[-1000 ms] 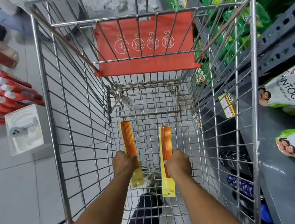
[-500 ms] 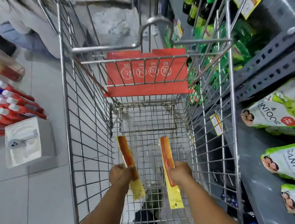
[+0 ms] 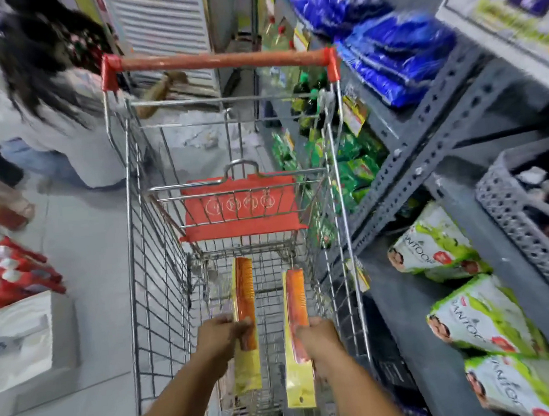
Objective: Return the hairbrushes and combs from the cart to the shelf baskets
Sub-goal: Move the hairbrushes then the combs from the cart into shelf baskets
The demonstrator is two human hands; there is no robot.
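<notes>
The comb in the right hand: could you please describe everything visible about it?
The comb is orange, looks plastic, and is mounted on a long yellow backing card with a hang hole at its near end. It points away from the person, over the wire cart. The right hand grips its middle; nothing else touches it.

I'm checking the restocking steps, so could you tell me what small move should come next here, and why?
Probably swing both hands right toward the grey basket on the shelf: the left hand and right hand each already grip a packaged orange comb above the cart.
</notes>
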